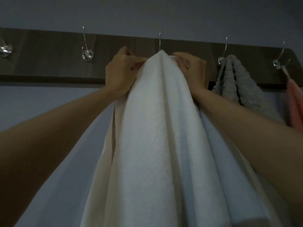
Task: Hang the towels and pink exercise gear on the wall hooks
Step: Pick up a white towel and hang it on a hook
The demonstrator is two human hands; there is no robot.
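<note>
both hands are raised to a dark wooden hook rail (49, 63) fixed across a pale grey wall (147, 12). a white towel (155, 128) is bunched to a peak at the middle hook (159, 44) of the rail and falls in long folds toward the camera. the left hand (122, 71) pinches the towel's upper left fold between thumb and fingers, just beside the peak. the right hand (191, 69) closes on the upper right fold, fingers curled into the cloth. whether the towel is caught on the hook cannot be told, since the peak covers the hook's lower part. toward the right end of the rail a grey knitted towel (237, 82) hangs from the next hook (223, 51), and at the right edge a pink item (295, 102) hangs by a thin loop from the last hook (279, 58). two bare hooks (87, 54) stand toward the left end.
</note>
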